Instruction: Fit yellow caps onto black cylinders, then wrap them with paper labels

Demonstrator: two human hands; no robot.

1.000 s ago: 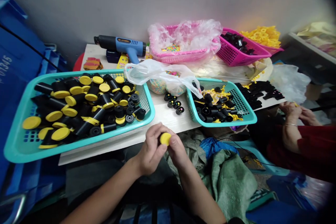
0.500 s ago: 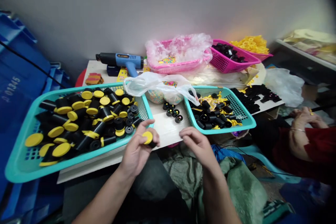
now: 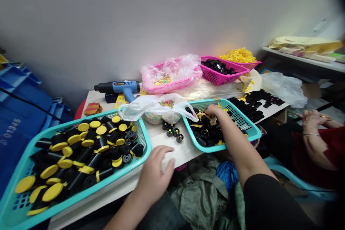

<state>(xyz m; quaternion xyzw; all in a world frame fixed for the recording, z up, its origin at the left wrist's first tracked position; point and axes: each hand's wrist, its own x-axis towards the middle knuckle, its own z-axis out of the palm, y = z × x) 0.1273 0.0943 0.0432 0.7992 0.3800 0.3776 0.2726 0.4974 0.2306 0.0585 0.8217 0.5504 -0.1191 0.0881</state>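
Observation:
My left hand [image 3: 156, 170] rests open at the near rim of a large teal plastic basket [image 3: 81, 194], and I see nothing in it. The basket holds a heap of black cylinders [image 3: 86, 156] with yellow round caps and yellow bands. My right hand [image 3: 215, 113] reaches into a smaller teal basket [image 3: 242, 118] among black parts and yellow pieces [image 3: 205, 131]. Its fingertips are partly hidden there, so I cannot tell whether they hold anything. Several small black caps [image 3: 171, 131] stand on the white table [image 3: 183, 151] between the baskets.
A co-worker's hands [image 3: 312, 118] work at the right, beside loose black pieces [image 3: 256, 100]. At the back stand a blue heat gun [image 3: 117, 87], a clear plastic bag [image 3: 153, 109], a pink basket [image 3: 169, 79] and a magenta basket [image 3: 221, 73]. Blue crates [image 3: 21, 125] fill the left.
The yellow-capped piece is no longer visible in my left hand, which has opened at the large basket's rim. My right hand has moved from near the table edge into the smaller basket.

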